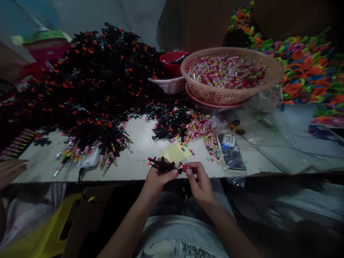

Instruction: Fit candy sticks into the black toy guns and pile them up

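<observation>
Just over the table's front edge, my left hand (158, 177) is closed around a black toy gun (163, 165) with a red tip pointing left. My right hand (199, 181) pinches a small red-capped piece (185, 167) against the gun's right end; whether the two are joined I cannot tell. Beyond my hands lies a yellow paper (174, 153). Behind it are a small heap of black toy guns (172, 123) and a spill of small candy-coloured tubes (200, 127). To the left, guns with filled tubes attached (88, 147) lie bunched together.
A large pile of black toy guns (102, 71) fills the back left. A peach basket (231, 95) of small tubes stands near a red bowl (173, 66). A bagged phone (232, 154) lies right, a white charger (90, 158) left. Another person's hand (12, 172) rests at far left.
</observation>
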Demonstrator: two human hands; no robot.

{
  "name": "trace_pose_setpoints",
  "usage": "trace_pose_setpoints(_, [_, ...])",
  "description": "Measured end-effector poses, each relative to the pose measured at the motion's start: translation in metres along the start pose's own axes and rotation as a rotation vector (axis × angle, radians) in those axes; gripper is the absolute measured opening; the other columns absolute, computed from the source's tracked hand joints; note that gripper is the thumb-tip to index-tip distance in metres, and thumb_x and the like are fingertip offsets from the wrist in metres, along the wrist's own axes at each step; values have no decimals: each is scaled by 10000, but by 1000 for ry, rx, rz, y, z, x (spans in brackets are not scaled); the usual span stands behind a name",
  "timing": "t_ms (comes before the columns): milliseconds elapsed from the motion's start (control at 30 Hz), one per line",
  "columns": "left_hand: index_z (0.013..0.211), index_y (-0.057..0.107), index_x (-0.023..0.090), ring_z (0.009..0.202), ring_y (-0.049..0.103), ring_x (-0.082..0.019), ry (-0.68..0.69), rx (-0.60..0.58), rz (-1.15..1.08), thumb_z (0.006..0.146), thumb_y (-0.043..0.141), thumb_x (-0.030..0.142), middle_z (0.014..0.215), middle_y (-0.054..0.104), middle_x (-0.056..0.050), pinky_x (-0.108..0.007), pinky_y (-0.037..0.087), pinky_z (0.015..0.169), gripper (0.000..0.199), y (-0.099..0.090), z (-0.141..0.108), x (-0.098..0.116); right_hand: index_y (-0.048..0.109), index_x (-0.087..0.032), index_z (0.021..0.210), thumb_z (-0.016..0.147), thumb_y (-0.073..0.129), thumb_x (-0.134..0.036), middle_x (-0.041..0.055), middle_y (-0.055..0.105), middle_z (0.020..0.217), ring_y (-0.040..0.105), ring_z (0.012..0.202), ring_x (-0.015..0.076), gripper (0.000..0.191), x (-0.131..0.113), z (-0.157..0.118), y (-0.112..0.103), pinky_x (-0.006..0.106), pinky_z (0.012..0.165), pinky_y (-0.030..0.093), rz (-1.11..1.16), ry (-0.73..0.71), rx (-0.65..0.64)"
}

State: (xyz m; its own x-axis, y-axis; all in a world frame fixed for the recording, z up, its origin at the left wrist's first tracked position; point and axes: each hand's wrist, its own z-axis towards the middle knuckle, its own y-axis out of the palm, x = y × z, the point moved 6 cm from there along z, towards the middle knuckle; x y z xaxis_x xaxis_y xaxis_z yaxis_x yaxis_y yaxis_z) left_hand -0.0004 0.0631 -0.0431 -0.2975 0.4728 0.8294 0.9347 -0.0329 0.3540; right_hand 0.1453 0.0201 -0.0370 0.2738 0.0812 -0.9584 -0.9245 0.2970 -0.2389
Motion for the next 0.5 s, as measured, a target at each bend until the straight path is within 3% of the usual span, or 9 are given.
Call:
trace_pose_setpoints(167, [838,566,181,752,652,-138,78,7,87,537,840,208,762,694,15,-265,498,775,408,0,-2,4,543,-221,1002,929,433,-305,51,638,886,604,800,168,157,-12,-4,-4,289,711,489,-46,-91,-9])
trace_pose_setpoints(333, [858,556,190,808,676,-165,85,-4,61,562,829,215,798,718,3,-304,506,816,403,-2,-3,4,514,-226,957,908,472,-254,66,619,944,591,886,176,70,-18,-5,-6,300,754,484,-95,-180,50])
trace_pose_setpoints(500, [855,570,175,826,675,-173,76,24,93,566,828,229,807,716,-7,-312,516,818,391,-4,-4,0,490,-229,962,914,448,-243,68,618,953,602,902,181,65,-15,-5,0,324,777,500,-155,-184,-14])
